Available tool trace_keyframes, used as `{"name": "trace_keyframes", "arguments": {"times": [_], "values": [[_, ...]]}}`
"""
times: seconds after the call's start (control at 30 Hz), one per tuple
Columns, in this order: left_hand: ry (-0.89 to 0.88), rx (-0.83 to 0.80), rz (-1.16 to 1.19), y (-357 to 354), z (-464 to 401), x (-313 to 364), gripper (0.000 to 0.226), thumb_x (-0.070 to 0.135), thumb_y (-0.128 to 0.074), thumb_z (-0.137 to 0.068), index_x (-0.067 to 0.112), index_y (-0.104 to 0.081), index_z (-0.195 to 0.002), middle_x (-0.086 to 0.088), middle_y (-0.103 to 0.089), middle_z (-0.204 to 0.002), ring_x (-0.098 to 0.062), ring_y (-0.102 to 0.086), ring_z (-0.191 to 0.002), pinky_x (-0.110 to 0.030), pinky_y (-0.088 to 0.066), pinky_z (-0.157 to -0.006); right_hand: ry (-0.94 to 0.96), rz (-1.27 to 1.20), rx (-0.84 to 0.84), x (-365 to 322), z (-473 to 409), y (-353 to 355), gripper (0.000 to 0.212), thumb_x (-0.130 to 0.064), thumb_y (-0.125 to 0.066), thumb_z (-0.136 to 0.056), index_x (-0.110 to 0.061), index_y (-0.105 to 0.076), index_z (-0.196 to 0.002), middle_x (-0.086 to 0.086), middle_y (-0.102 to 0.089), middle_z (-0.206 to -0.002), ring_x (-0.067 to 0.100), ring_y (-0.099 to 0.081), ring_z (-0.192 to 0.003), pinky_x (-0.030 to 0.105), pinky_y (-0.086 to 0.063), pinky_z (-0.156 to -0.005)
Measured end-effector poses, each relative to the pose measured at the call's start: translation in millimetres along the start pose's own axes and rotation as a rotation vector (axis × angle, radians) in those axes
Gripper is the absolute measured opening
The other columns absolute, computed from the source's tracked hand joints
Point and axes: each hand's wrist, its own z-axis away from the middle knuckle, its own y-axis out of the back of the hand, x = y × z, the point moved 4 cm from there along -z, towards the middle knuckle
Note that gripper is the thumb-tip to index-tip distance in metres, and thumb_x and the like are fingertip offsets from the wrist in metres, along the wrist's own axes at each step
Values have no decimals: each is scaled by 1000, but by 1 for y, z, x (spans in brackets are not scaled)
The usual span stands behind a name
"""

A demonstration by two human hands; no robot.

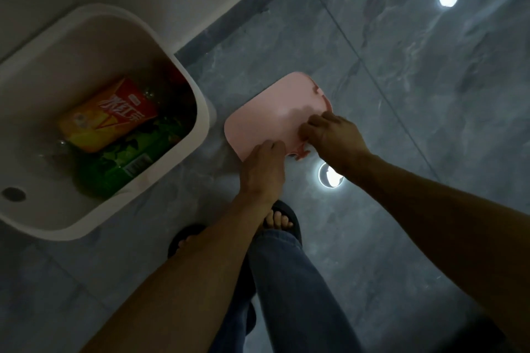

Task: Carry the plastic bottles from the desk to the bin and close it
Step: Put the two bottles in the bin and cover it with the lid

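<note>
A white bin [198, 112] stands uncovered at the left against the wall. Inside lie plastic bottles: one with a red and yellow label [111, 114] on top, one with a green label [123, 163] under it. To the bin's right a flat pink lid [269, 112] is low over the floor, apart from the bin. My left hand [262, 172] grips the lid's near edge. My right hand [332, 135] pinches its near right edge. Whether the lid rests on the floor I cannot tell.
Dark grey glossy floor tiles [401, 71] spread to the right, with bright lamp reflections. A dark skirting strip [246, 17] runs along the white wall behind the bin. My feet in black sandals [284, 218] and jeans are just below the hands.
</note>
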Motion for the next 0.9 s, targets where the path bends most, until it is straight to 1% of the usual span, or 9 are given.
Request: {"name": "trace_keyframes", "arguments": {"times": [0.17, 0.3, 0.37, 0.47, 0.53, 0.67, 0.73, 0.8, 0.9], "values": [[-55, -30, -29, 48, 34, 19, 25, 7, -66, -88, 16, -62, -111, -5, -62, -111, -24, -56, -100, -32, -46, -74, 35, -23, -40, -10, 42, 34, 27, -10, -57, -91, -19, -58, -116, 5, -63, -109, 27, -59, -93, 31, -35, -59], [-74, -131, -41, 107, 81, 39, 42, 6, -73, -80, 13, -59, -119, -7, -58, -118, -26, -51, -109, -36, -46, -87, 68, -75, -83, -34, 85, 77, 33, -13, -58, -90, -20, -54, -121, 4, -62, -113, 26, -61, -96, 31, -38, -58], [-63, -215, -41, 137, 107, 49, 35, 6, -67, -84, 11, -57, -117, -9, -57, -118, -27, -51, -110, -35, -43, -86, 103, -127, -112, -54, 110, 104, 36, -20, -59, -89, -24, -52, -124, 1, -61, -116, 23, -60, -103, 30, -49, -66], [-49, -333, -33, 180, 151, 62, 25, 3, -61, -87, 9, -55, -111, -10, -55, -114, -28, -51, -107, -31, -34, -75, 179, -211, -119, -92, 147, 151, 34, -33, -59, -86, -28, -55, -120, -2, -64, -111, 19, -62, -103, 30, -48, -87], [-38, -374, -35, 208, 179, 68, 22, 3, -60, -88, 9, -54, -109, -11, -55, -112, -28, -52, -106, -30, -32, -73, 202, -245, -123, -119, 167, 179, 34, -37, -56, -87, -27, -56, -119, -3, -65, -109, 18, -63, -101, 38, -49, -98], [-2, -432, -19, 266, 221, 68, 18, 9, -58, -94, 8, -55, -111, -12, -58, -113, -28, -56, -103, -36, -45, -82, 167, -350, -131, -165, 188, 225, 32, -35, -51, -93, -24, -61, -121, -2, -63, -118, 18, -62, -107, 35, -54, -87], [32, -409, 2, 296, 232, 61, 19, 10, -58, -95, 9, -58, -114, -11, -59, -113, -27, -58, -103, -36, -47, -85, 142, -393, -57, -184, 191, 248, 29, -32, -56, -92, -23, -66, -118, -1, -64, -117, 18, -65, -102, 34, -56, -79], [52, -338, -3, 325, 238, 52, 21, 11, -59, -96, 12, -62, -116, -9, -62, -111, -26, -61, -102, -37, -51, -87, 88, -472, 57, -199, 191, 270, 23, -29, -64, -89, -22, -72, -110, -1, -67, -107, 17, -68, -85, 33, -58, -67], [-34, -33, -48, 362, 243, 41, 25, 12, -63, -95, 21, -66, -118, -2, -64, -116, -21, -59, -111, -35, -50, -96, -70, -677, 154, -214, 182, 286, 7, -26, -65, -89, -26, -71, -92, -8, -66, -89, 9, -64, -68, 25, -50, -60]]}}
